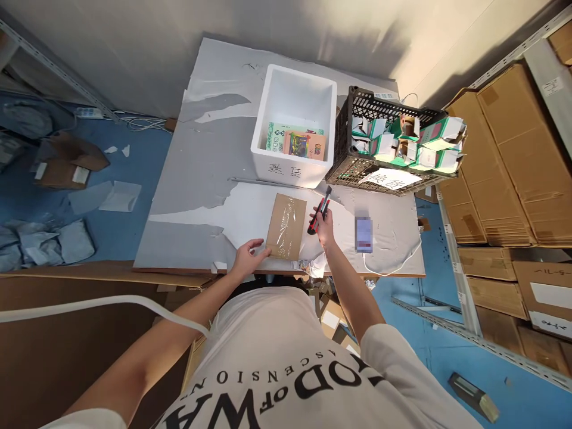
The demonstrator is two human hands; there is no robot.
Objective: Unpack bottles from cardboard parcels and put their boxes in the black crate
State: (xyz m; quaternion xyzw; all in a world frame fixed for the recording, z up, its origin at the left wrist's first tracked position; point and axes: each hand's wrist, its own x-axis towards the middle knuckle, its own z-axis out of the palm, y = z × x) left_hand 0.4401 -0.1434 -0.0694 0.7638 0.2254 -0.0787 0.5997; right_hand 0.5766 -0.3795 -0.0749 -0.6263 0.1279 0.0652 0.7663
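Observation:
A flat brown cardboard box [286,227] with clear tape along its middle lies on the table in front of me. At its lower left corner is my left hand [247,258], its thumb touching the edge and its other fingers apart from the box. My right hand [325,227] is closed around a red and black utility knife [313,223], just right of the box. Whether its blade is out I cannot tell. Crumpled paper scraps [315,266] lie by the table's front edge, below the box.
Behind the box stands a white foam bin [292,170] holding green and orange packets. A black crate [343,128] of opened green-white cartons adjoins it. A phone [363,233] with a white cable lies at right. Shelves of cardboard boxes [504,155] line the right side.

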